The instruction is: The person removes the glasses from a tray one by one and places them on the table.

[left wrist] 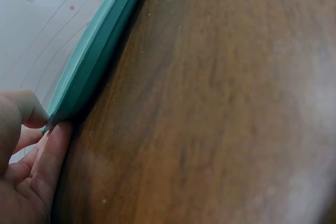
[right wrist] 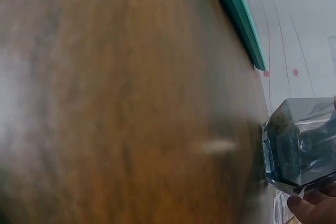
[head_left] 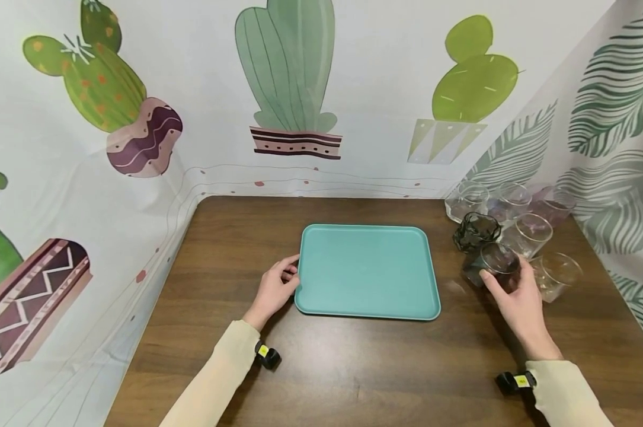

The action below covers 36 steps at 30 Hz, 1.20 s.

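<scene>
A teal rectangular tray (head_left: 366,273) lies flat on the wooden table. At its left edge, my left hand (head_left: 274,287) pinches the rim; in the left wrist view the thumb and fingers (left wrist: 55,142) meet at the tray's edge (left wrist: 92,59). To the right of the tray, my right hand (head_left: 521,302) grips a dark tinted drinking glass (head_left: 478,265) between thumb and fingers. The right wrist view shows this glass (right wrist: 294,145) with flat, angular sides, tilted in that view. Whether its base touches the table I cannot tell.
Behind and beside the held glass stand a dark wavy-sided glass (head_left: 476,231), a clear glass (head_left: 529,234), another clear glass (head_left: 556,276), and several more along the back, including a purplish one (head_left: 553,204). A cactus-printed cloth (head_left: 374,172) hangs behind the table (head_left: 353,367).
</scene>
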Each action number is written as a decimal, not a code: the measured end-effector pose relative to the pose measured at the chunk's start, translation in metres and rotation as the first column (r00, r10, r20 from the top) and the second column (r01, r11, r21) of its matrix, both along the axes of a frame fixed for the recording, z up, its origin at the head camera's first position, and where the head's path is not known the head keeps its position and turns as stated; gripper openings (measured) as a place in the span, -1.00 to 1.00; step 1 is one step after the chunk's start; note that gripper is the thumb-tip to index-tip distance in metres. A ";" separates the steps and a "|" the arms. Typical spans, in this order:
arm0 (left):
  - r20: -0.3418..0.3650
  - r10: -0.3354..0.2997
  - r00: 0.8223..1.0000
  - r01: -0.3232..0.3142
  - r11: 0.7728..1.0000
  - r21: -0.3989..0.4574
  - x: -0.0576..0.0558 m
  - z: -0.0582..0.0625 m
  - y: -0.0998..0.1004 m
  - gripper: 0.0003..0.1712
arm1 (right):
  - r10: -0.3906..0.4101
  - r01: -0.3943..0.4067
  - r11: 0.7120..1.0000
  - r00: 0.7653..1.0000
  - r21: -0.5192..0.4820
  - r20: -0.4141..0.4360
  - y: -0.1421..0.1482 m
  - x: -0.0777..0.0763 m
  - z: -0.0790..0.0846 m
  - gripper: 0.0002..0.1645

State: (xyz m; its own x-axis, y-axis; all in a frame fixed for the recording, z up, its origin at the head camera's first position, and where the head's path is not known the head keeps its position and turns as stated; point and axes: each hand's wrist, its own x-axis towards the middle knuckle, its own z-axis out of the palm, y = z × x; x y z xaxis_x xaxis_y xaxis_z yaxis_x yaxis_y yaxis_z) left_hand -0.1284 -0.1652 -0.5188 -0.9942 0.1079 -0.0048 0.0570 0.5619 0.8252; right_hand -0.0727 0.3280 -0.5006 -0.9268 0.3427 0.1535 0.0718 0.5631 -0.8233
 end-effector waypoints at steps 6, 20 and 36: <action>0.000 -0.004 1.000 0.004 1.000 -0.003 0.000 -0.001 -0.001 -0.40 | -0.015 0.015 0.998 1.000 0.063 0.002 -0.003 0.002 0.005 -0.06; 0.003 0.001 1.000 -0.001 1.000 0.000 -0.001 -0.002 -0.002 -0.39 | -0.093 0.102 0.990 0.991 0.095 -0.096 -0.009 0.003 0.007 -0.06; 0.011 0.011 1.000 -0.011 1.000 -0.001 0.001 -0.001 -0.003 -0.39 | -0.109 0.143 0.980 0.967 0.136 -0.229 -0.015 0.003 0.003 -0.11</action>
State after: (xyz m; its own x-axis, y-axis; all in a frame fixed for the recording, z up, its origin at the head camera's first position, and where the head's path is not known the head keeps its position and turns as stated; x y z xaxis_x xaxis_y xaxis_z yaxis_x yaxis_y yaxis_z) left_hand -0.1278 -0.1679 -0.5201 -0.9951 0.0972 -0.0158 0.0419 0.5631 0.8253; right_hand -0.0701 0.3130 -0.4974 -0.8155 0.4119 0.4067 -0.0225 0.6795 -0.7333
